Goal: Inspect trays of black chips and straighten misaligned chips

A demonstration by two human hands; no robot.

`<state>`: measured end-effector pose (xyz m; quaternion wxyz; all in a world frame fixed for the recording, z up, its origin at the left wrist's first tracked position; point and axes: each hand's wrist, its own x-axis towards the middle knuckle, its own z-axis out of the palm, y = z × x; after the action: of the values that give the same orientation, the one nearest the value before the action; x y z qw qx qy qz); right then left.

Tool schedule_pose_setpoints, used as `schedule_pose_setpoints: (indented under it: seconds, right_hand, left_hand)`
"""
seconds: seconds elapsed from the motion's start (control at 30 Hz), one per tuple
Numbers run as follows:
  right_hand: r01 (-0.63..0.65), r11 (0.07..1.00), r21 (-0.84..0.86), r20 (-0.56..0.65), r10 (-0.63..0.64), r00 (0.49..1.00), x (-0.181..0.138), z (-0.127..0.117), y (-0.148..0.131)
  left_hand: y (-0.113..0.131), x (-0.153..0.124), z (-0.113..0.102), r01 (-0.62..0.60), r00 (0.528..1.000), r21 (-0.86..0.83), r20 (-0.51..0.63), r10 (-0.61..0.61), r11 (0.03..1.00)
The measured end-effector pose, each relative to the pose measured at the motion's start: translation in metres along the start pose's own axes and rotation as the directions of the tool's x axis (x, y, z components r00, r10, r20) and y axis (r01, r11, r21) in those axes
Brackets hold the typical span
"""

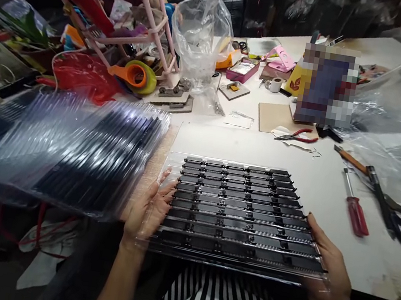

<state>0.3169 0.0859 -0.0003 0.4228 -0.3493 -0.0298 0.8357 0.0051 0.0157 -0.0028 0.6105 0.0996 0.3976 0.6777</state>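
Your left hand (147, 210) and right hand (327, 261) each clasp one short end of the tray (235, 267), held flat at the table's (331, 191) near edge. Its long axis runs left-right between them. The stack (70, 155) lies left, nearer your left hand.

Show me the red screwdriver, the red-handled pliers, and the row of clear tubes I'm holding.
red screwdriver (357, 218), head view, on its red handle.
red-handled pliers (294, 136), head view, at the joint where the handles meet.
row of clear tubes (236, 211), head view, on a tube in the middle of the row.
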Motion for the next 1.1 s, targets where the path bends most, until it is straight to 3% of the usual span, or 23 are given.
schedule_pose_setpoints:
  seconds: [0.4, 0.77, 0.93, 1.1]
  right_hand:
    - [0.089, 0.995, -0.051, 0.005, -0.089, 0.996, 0.003, -0.006, 0.001]
    - [-0.021, 1.0, 0.008, 0.098, 0.021, 0.995, 0.002, 0.001, 0.0]
    - [-0.058, 0.998, 0.019, 0.143, 0.054, 0.988, 0.003, 0.002, 0.0]
    - [-0.091, 0.992, 0.091, 0.189, 0.073, 0.979, 0.006, -0.001, 0.0]
  left_hand:
    - [0.0, 0.002, -0.002, -0.003, 1.0, 0.124, 0.027, 0.0, 0.992]
    - [0.003, -0.001, 0.008, 0.019, 1.0, 0.109, -0.024, -0.016, 0.994]
    - [0.002, -0.001, 0.012, 0.058, 0.998, -0.012, -0.012, -0.059, 0.998]
    - [-0.001, -0.004, 0.032, 0.115, 0.993, -0.202, 0.053, -0.107, 0.973]
